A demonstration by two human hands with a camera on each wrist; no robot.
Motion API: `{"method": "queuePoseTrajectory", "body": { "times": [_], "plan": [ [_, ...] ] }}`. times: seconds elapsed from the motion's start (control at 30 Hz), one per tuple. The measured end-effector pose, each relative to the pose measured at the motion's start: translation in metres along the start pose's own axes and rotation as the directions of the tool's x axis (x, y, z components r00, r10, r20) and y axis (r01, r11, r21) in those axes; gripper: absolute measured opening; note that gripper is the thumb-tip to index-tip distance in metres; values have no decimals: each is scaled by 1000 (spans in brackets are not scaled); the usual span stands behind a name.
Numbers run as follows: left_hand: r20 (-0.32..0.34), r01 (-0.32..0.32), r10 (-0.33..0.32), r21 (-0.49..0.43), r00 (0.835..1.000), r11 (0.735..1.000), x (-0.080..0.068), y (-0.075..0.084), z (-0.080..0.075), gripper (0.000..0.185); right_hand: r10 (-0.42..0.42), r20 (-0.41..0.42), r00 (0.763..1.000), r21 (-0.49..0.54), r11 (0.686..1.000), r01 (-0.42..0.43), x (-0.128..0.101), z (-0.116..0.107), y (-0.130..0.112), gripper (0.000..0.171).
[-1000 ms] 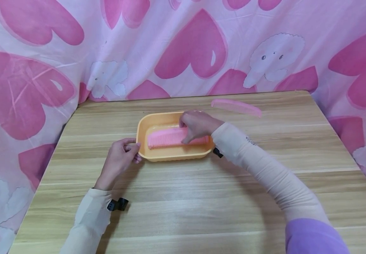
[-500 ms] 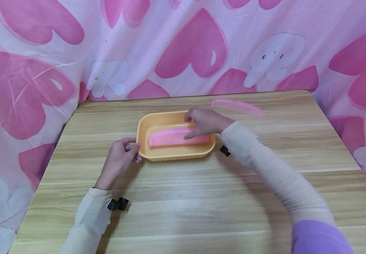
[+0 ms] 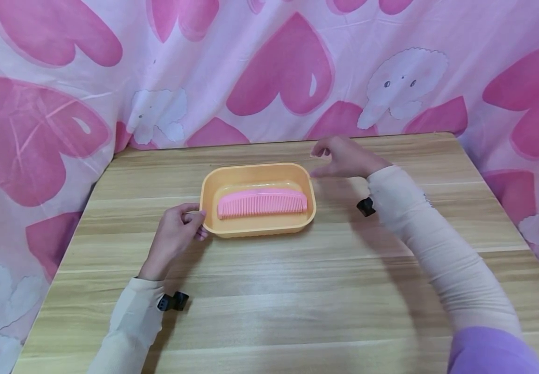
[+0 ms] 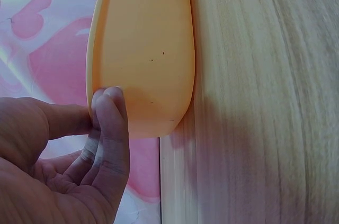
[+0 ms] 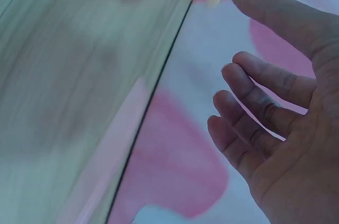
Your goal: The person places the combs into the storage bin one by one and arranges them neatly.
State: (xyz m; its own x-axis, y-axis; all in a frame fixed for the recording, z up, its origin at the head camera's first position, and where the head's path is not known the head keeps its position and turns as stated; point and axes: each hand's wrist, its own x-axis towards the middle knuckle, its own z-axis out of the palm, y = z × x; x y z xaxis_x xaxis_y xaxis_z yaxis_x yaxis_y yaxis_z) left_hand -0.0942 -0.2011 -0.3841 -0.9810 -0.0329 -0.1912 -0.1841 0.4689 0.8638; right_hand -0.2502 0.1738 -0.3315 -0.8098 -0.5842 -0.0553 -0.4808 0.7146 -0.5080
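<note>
Smooth rounded orange tray [image 3: 213, 182] on wood-grain table [image 3: 297, 291], toothed pink comb [image 3: 262, 202] lying inside. Left hand [image 3: 175, 236] pinches tray's left rim; its wrist view shows fingertips [image 4: 108, 102] on the glossy wall. Right hand [image 3: 344, 157] hovers beyond the tray's far right corner, fingers loosely spread, holding nothing.

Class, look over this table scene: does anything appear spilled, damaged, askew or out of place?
Nothing stands out. The pink comb lies flat inside the orange tray, the left hand touches the tray's end, and the right hand hovers open beyond it.
</note>
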Motion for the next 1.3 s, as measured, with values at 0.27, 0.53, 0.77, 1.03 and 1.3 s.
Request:
{"method": "queuePoseTrajectory", "body": {
  "times": [0.27, 0.53, 0.77, 1.03, 1.3],
  "plan": [
    [-9, -11, 10, -19, 1000, 1000, 0, -2, 0, 38, 153, 16, 988, 15, 988, -153, -12, -3, 48, 65],
    [-9, 4, -4, -14, 1000, 1000, 1, -3, 0, 37, 255, 18, 967, 26, 966, -255, -20, -2, 82, 66],
    [-9, 1, -1, -11, 1000, 1000, 1, -3, 0, 38, 350, 55, 935, 39, 935, -352, -21, -3, 100, 75],
    [-9, 8, -8, -9, 1000, 1000, 1, -2, 0, 36, 456, 67, 887, 104, 881, -461, -17, -3, 108, 84],
    [-8, 11, -11, -3, 1000, 1000, 2, -2, 0, 37, 396, 33, 918, 81, 914, -397, -9, 4, 121, 76]
  ]
}}
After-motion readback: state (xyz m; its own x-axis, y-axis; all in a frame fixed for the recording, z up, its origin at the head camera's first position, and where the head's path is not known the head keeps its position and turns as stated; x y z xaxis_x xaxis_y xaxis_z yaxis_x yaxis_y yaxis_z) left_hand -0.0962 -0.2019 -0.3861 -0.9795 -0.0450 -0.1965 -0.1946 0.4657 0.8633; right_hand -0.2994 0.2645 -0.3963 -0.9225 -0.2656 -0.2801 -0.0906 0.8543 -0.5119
